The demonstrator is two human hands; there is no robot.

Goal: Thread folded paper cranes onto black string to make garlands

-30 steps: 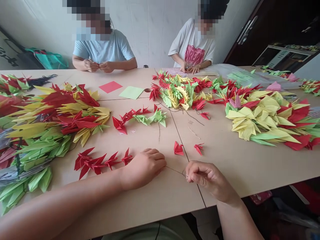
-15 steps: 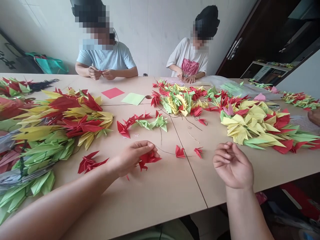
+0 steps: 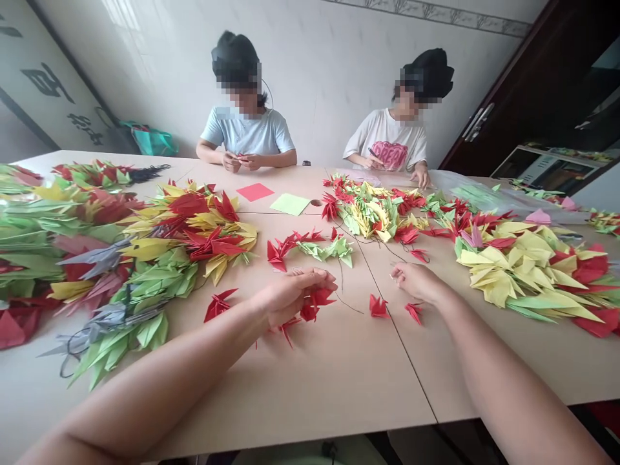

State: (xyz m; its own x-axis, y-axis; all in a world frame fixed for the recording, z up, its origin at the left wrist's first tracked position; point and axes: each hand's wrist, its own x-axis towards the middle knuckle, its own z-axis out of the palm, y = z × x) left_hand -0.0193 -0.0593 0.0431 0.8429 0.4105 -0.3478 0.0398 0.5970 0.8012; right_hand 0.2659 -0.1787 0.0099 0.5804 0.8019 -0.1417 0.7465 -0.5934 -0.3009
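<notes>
My left hand (image 3: 295, 296) curls over a strand of red paper cranes (image 3: 310, 310), and its fingers appear to grip them. Another group of red cranes (image 3: 217, 305) lies to its left on the table. A dark thread (image 3: 349, 305) runs from under that hand toward the right. My right hand (image 3: 416, 282) reaches forward, its fingertips gathered together near the table. Any thread between them is too fine to tell. Two loose red paper cranes (image 3: 378, 307) (image 3: 414, 313) lie just below it, not touching it.
Large heaps of folded red, yellow and green paper cranes (image 3: 194, 239) (image 3: 527, 271) (image 3: 368, 210) cover much of the beige table (image 3: 339, 400). A red-green crane strand (image 3: 310, 247) lies ahead. Two co-workers (image 3: 247, 135) (image 3: 387, 139) sit across, working with their hands.
My left hand has shifted right, over the red cranes. My right hand opened, then gathered its fingertips and reached forward. The view has tilted upward, showing more wall.
</notes>
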